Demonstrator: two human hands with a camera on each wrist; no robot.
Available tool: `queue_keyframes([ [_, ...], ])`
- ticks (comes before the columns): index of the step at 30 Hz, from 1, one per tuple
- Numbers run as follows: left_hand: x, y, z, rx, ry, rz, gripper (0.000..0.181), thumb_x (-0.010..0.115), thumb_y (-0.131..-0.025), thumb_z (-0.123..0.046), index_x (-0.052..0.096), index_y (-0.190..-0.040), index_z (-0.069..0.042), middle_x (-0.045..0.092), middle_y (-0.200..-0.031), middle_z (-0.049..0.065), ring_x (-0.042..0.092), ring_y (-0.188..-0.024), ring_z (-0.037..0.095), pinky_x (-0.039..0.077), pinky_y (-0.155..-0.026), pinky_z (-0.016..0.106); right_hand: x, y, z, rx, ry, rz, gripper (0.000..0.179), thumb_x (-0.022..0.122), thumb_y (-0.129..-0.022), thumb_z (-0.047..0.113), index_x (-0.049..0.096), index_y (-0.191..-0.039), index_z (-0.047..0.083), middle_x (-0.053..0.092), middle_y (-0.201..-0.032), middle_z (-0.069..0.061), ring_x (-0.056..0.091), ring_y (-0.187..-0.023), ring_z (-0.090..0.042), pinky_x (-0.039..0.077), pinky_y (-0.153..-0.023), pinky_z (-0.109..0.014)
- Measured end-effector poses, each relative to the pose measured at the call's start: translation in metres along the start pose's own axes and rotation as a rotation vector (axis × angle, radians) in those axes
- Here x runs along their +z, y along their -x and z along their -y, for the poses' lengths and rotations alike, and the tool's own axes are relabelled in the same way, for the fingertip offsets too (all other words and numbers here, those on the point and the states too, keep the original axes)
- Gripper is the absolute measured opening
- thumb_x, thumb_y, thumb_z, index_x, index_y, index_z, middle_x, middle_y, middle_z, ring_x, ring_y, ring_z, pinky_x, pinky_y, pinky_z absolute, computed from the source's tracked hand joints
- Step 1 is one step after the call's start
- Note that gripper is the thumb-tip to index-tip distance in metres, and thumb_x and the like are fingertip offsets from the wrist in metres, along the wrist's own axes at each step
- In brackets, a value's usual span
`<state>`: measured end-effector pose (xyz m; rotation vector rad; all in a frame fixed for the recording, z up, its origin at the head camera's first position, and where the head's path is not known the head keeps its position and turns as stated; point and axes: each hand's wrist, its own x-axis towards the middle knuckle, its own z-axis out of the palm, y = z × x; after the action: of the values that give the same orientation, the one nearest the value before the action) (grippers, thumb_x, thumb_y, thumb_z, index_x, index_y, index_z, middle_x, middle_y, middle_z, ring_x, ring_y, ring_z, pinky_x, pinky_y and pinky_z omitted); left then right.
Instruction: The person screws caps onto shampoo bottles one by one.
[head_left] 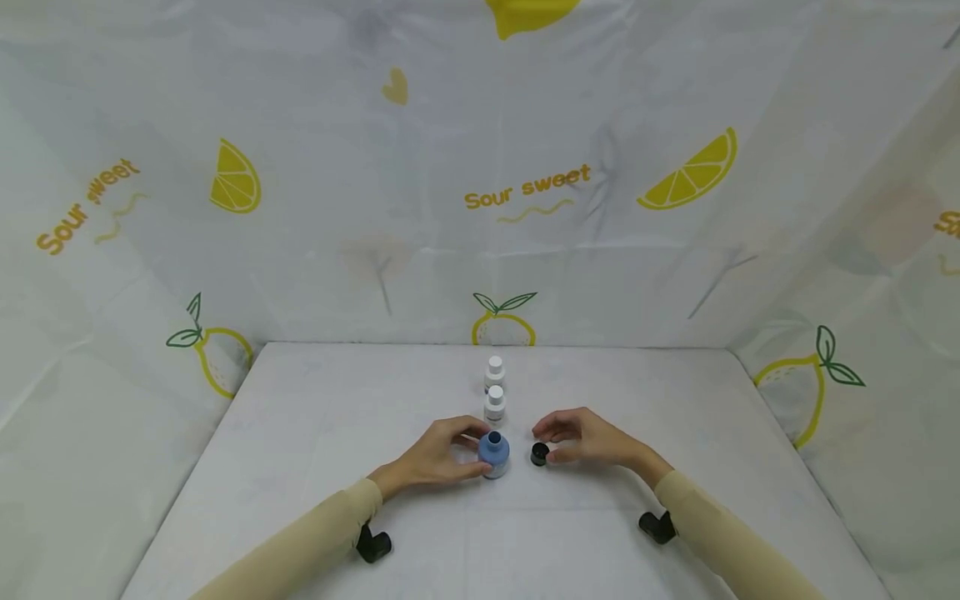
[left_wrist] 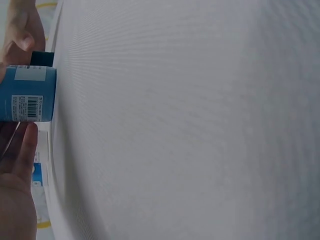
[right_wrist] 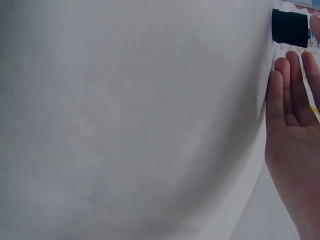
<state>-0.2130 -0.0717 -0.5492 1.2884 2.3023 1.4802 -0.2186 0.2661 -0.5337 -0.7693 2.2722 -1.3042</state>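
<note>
My left hand pinches bottle, thumb opposite fingers — likely for steadiness; it stands upright on table, mouth bare. My right hand, fingers wide, flanks cap, likely beside bottle for easy reach — can't tell if thumb touches. White bottles beyond.

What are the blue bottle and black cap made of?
The blue bottle looks like smooth, opaque plastic, from its even blue side; coated glass is possible. The black cap seems matte, hard plastic: uniformly dark with a crisp edge.
</note>
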Motion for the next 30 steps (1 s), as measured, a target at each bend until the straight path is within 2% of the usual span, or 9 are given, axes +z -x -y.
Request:
queue_keyframes([
  [10,0.002,0.000,0.003,0.002,0.032,-0.020,0.047,0.089,-0.087,-0.004,0.068,-0.129,0.003,0.076,-0.124,0.019,0.077,-0.112,0.021,0.066,-0.098,0.030,0.004,0.002,-0.002,-0.013,0.045,-0.016,0.042,0.088,-0.091,0.016,0.074,-0.129,0.003,0.077,-0.131,-0.016,0.070,-0.117,-0.002,0.059,-0.108,-0.026],
  [14,0.000,0.000,0.002,0.004,0.025,-0.036,0.047,0.089,-0.087,-0.004,0.069,-0.128,0.002,0.076,-0.124,0.018,0.077,-0.112,0.019,0.067,-0.097,0.031,0.004,0.001,-0.001,-0.012,0.053,-0.011,0.041,0.089,-0.091,0.017,0.075,-0.128,0.005,0.077,-0.130,-0.015,0.069,-0.117,-0.004,0.060,-0.108,-0.028],
  [22,-0.006,-0.005,0.002,0.032,0.003,-0.079,0.043,0.088,-0.088,-0.005,0.069,-0.126,0.001,0.076,-0.123,0.017,0.077,-0.111,0.021,0.067,-0.096,0.033,0.004,-0.001,0.000,-0.001,0.102,-0.008,0.034,0.090,-0.090,0.021,0.078,-0.121,0.012,0.079,-0.123,-0.006,0.067,-0.112,-0.005,0.057,-0.105,-0.021],
  [30,-0.010,-0.007,0.000,-0.010,0.018,-0.088,0.046,0.087,-0.088,-0.008,0.068,-0.129,-0.001,0.075,-0.127,0.017,0.077,-0.114,0.021,0.066,-0.098,0.029,-0.002,-0.001,0.008,-0.042,0.065,-0.005,0.033,0.086,-0.093,0.017,0.076,-0.123,0.007,0.078,-0.124,-0.013,0.071,-0.111,-0.005,0.062,-0.105,-0.027],
])
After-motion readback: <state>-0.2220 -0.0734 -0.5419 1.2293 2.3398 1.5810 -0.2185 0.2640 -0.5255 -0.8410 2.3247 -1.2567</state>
